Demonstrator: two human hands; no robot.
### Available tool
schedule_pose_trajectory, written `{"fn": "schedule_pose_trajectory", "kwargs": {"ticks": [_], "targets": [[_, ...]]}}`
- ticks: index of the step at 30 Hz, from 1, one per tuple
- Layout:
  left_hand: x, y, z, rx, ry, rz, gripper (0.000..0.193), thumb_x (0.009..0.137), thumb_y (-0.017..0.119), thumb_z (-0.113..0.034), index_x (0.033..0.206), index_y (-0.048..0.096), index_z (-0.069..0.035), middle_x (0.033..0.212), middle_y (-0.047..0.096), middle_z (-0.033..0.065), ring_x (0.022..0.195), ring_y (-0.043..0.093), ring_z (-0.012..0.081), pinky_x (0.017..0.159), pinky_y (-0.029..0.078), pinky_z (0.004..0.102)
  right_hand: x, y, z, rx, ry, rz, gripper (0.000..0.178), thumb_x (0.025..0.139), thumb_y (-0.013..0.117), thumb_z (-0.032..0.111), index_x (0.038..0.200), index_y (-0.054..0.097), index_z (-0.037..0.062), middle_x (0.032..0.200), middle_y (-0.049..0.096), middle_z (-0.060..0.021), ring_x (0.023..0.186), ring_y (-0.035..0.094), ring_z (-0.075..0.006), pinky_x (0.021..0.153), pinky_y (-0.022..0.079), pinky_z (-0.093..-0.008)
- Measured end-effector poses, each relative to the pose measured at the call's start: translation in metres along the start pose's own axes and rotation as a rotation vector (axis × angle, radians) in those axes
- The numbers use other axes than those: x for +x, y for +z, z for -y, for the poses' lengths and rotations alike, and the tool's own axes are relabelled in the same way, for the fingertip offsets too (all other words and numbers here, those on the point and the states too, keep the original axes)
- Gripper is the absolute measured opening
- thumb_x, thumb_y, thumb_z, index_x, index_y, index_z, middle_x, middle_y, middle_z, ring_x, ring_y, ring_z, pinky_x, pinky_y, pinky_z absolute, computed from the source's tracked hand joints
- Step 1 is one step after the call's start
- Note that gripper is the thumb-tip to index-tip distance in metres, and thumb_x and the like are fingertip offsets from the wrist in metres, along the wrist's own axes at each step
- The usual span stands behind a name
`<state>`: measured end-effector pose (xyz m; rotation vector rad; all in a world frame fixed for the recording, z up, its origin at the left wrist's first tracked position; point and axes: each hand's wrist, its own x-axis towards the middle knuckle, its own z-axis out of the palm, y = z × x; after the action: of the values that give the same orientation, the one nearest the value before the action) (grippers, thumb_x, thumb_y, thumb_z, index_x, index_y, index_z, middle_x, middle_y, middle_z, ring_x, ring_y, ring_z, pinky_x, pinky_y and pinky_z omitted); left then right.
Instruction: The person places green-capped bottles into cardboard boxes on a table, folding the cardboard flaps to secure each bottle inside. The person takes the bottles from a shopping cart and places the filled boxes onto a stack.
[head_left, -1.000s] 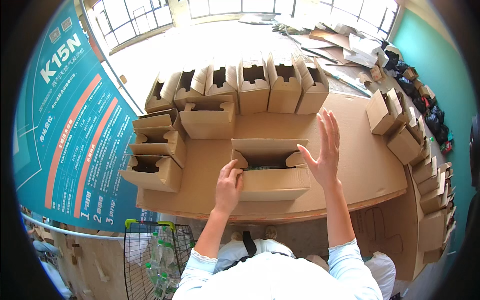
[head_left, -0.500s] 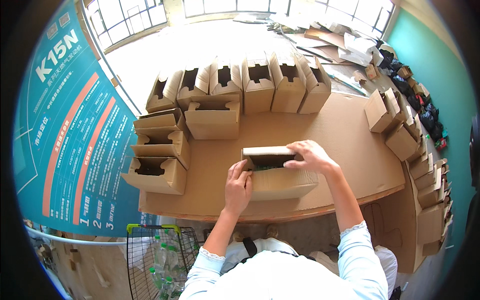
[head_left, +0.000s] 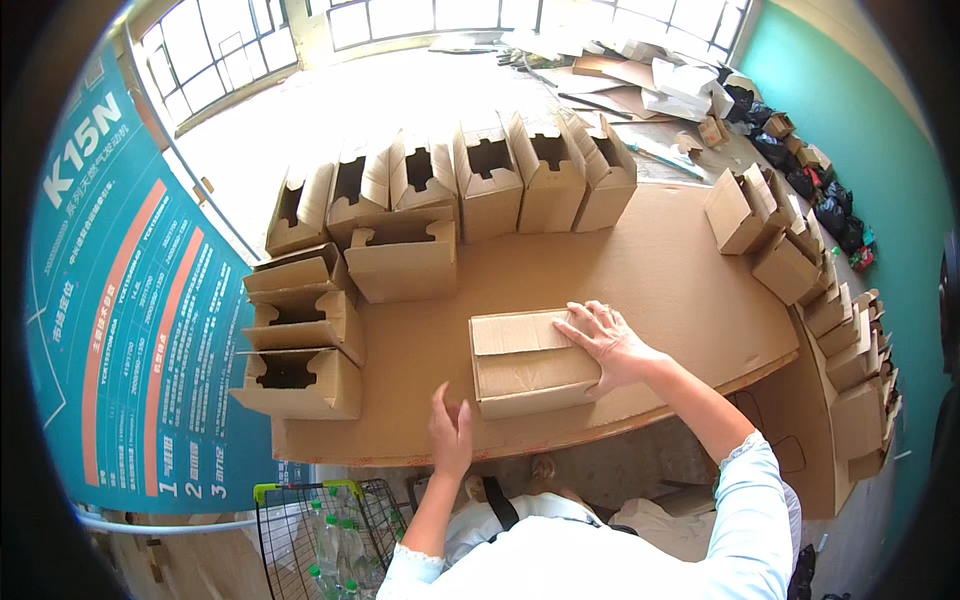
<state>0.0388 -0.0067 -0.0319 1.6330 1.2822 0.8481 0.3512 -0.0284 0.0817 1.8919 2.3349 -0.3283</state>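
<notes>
A brown cardboard box (head_left: 535,350) lies in front of me on the cardboard-covered table, its top flaps folded down so that its inside is hidden. Across the right end of its top, my right hand (head_left: 610,347) is spread, fingers over the flap near the far edge and thumb toward the near side. My left hand (head_left: 452,430) hovers just left of the box's near corner, apart from it, with thumb and fingers parted and nothing in them.
Several open-topped boxes (head_left: 490,195) stand in a curve along the table's far and left sides. More boxes (head_left: 780,235) line the right. A wire cart (head_left: 290,520) with green-capped bottles stands near left, below a blue banner (head_left: 130,300). Flattened cardboard lies beyond the table.
The box's open top has been folded shut. My left hand has let go and moved left and nearer; my right hand now rests across the top. The whole view has shifted slightly.
</notes>
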Motion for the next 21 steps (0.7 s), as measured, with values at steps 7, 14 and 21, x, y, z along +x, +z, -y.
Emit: {"fn": "schedule_pose_trajectory", "kwargs": {"ticks": [7, 14, 21], "targets": [[0.014, 0.055, 0.054, -0.321, -0.069, 0.347, 0.086, 0.086, 0.065, 0.003, 0.155, 0.013, -0.004, 0.104, 0.063, 0.0172, 0.091, 0.067, 0.0192, 0.075, 0.058, 0.0306, 0.006, 0.001, -0.01, 0.008, -0.021, -0.042, 0.116, 0.054, 0.084, 0.038, 0.154, 0.026, 0.0199, 0.15, 0.027, -0.019, 0.135, 0.028, -0.0396, 0.11, 0.03, -0.0532], [0.12, 0.126, 0.05, -0.324, 0.005, 0.101, 0.081, 0.085, 0.065, 0.005, 0.152, 0.019, 0.001, 0.112, 0.062, 0.0175, 0.094, 0.066, 0.02, 0.077, 0.057, 0.0306, 0.084, -0.016, -0.093, -0.026, -0.047, -0.145, 0.119, 0.052, 0.087, 0.036, 0.154, 0.027, 0.0217, 0.151, 0.028, -0.0157, 0.135, 0.029, -0.0378, 0.108, 0.033, -0.0529], [0.21, 0.133, 0.049, -0.382, -0.083, -0.076, 0.069, 0.087, 0.059, 0.001, 0.148, 0.028, 0.004, 0.106, 0.066, 0.0159, 0.093, 0.066, 0.0195, 0.083, 0.053, 0.0296, 0.183, -0.017, -0.147, -0.027, -0.065, -0.119, 0.118, 0.061, 0.086, 0.036, 0.157, 0.017, 0.0329, 0.164, 0.01, -0.0115, 0.151, 0.007, -0.0349, 0.119, 0.015, -0.0581]]}}
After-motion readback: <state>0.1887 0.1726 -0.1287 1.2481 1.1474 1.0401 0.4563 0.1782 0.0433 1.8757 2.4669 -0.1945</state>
